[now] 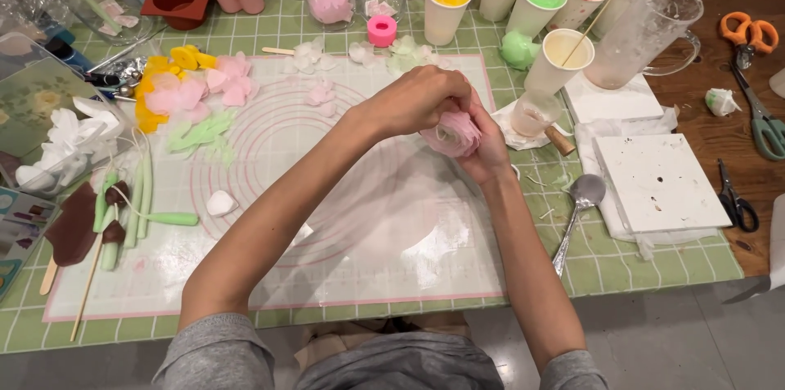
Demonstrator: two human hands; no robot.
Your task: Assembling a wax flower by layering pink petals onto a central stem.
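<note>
Held pink flower (pixel 451 135) above mat (pixel 327 218), left hand (pixel 417 100) cupped over it, right hand (pixel 488 149) closed beneath; risked crushing thin petals through too tight a grip, or dropping it.

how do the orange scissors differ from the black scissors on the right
The orange scissors have orange handles and long grey blades; the black scissors are all dark and smaller. The orange pair lies farther from the person, the black pair beside the white square slab. Both lie untouched on the wooden table.
</note>
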